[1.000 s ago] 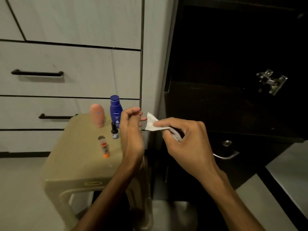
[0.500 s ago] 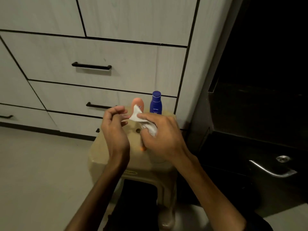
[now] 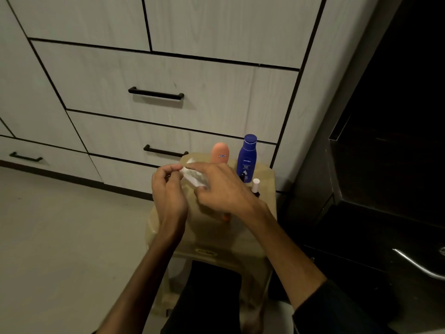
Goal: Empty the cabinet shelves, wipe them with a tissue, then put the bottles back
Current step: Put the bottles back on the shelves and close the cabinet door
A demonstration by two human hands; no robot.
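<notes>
Now both hands [image 3: 192, 189] pinch the tissue [image 3: 194, 175].

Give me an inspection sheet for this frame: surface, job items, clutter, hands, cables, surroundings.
Surface: beige plastic stool, bottles standing on its top.
Job's things: white tissue crumpled between both hands; blue Nivea bottle and peach bottle upright at the stool's back edge; small white-capped bottle in front of the blue one; an orange item mostly hidden under the right wrist.
Clutter: nothing seen.
Hands: left hand pinches the tissue's edge; right hand holds the wad.
Cables: nothing seen.
Surroundings: pale drawer fronts with black handles behind; dark cabinet to the right, interior too dark to judge; light floor.
</notes>
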